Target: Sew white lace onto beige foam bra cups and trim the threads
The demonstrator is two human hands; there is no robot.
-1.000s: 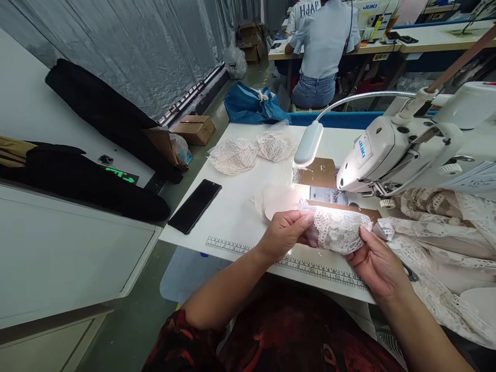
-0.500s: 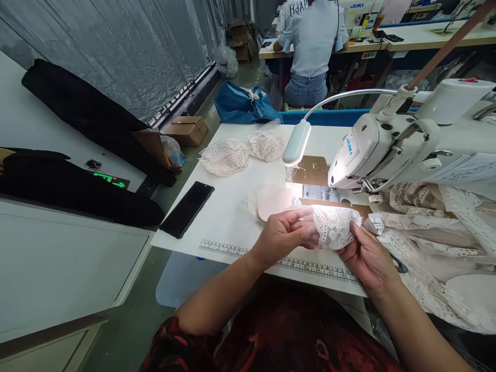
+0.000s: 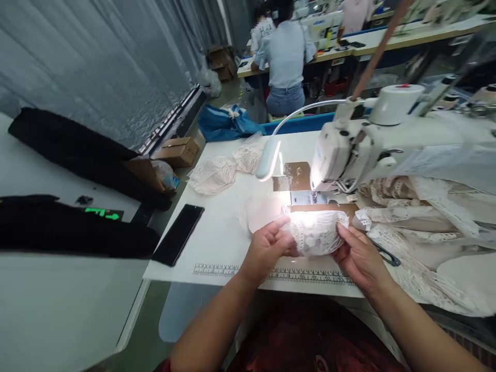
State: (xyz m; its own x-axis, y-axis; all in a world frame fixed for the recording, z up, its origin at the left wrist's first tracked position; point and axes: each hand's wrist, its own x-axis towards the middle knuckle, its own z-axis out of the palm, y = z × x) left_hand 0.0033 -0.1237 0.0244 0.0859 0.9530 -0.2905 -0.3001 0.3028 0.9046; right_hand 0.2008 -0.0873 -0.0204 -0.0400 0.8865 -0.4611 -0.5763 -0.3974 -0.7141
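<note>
At lower centre of the frame, the left hand (image 3: 267,248) and the right hand (image 3: 358,254), each grip pinched between thumb and fingers, hold 2 ends of a white lace piece (image 3: 315,235) over the desk (image 3: 219,225). A dark looped tool (image 3: 389,257) lies just right of the right hand; beyond, at right, stands the sewing machine (image 3: 399,137). Uneven pull between the 2 grips could distort the openwork, and a loose edge could snag on the tool.

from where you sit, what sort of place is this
Probably a garment sewing workshop: a sewing machine close by, a second sewing machine farther back, and a piece of white lace held in front.
</note>
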